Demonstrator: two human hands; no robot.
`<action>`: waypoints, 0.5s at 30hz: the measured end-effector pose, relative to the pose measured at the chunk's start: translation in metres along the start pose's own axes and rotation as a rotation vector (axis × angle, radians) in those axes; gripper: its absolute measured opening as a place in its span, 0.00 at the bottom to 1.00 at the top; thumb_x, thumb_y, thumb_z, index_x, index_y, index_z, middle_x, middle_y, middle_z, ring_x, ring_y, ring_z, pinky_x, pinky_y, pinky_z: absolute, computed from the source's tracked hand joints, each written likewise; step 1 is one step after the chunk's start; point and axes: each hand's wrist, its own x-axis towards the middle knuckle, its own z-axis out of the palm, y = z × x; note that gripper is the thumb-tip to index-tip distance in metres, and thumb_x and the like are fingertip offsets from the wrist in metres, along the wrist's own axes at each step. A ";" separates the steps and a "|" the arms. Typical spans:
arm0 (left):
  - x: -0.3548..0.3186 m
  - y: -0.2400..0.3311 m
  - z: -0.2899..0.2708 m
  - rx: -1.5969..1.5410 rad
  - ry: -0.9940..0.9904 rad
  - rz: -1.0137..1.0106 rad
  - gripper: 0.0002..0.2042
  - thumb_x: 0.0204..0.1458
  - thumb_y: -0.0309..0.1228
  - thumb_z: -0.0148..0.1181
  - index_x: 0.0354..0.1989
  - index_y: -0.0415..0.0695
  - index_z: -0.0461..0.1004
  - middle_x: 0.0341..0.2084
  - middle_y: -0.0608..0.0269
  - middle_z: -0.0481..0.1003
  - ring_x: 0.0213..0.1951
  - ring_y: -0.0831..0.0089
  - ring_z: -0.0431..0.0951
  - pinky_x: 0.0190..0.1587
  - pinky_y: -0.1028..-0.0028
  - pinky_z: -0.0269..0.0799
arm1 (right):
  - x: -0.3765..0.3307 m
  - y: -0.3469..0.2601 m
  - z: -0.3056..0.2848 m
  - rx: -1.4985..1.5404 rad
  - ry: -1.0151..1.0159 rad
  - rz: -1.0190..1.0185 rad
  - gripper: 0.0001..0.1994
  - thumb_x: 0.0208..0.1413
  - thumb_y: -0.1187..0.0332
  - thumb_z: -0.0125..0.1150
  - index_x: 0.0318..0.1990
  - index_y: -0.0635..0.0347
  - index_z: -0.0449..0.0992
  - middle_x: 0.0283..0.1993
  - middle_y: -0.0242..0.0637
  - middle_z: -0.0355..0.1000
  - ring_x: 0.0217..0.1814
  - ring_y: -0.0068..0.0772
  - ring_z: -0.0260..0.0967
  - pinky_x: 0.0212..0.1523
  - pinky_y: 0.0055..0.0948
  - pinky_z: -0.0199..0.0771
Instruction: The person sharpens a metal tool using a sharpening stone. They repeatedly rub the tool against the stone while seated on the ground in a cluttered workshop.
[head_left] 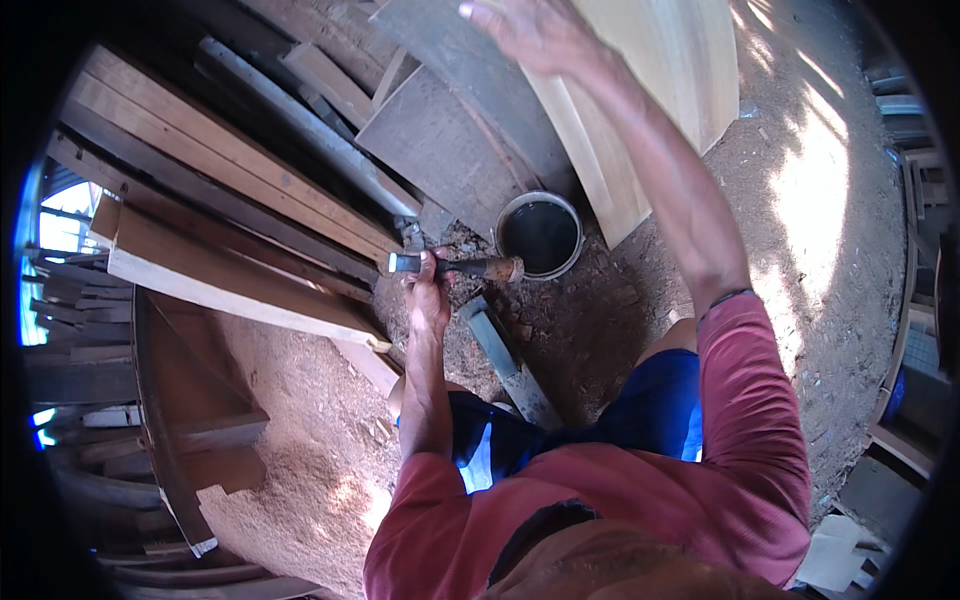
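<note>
My left hand [428, 292] is closed around a chisel [468, 267], held level low over the ground. Its wide metal blade points left; the worn wooden handle end points right, next to a bucket [541, 275] of dark liquid. My right hand [535, 35] is stretched far forward over a pale wooden board [685, 60], its visible fingers extended and apart with nothing seen in them. The top edge of the view cuts off part of this hand. Between my knees lies a grey-green sharpening stone [488, 333] on a wooden block [532, 397].
Long planks [230, 150] are stacked at the left, beside a curved timber [240, 285]. Flat grey sheets [440, 135] lean ahead, beyond the bucket. Sawdust [290, 440] covers the ground at the left. More wood pieces [850, 550] lie at the lower right.
</note>
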 end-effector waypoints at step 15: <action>-0.010 0.008 0.008 -0.041 0.015 -0.012 0.10 0.67 0.37 0.61 0.47 0.44 0.79 0.38 0.60 0.83 0.29 0.79 0.75 0.29 0.77 0.73 | -0.064 -0.041 -0.052 -0.102 0.104 0.006 0.25 0.58 0.61 0.69 0.57 0.66 0.68 0.42 0.46 0.75 0.50 0.51 0.71 0.53 0.48 0.70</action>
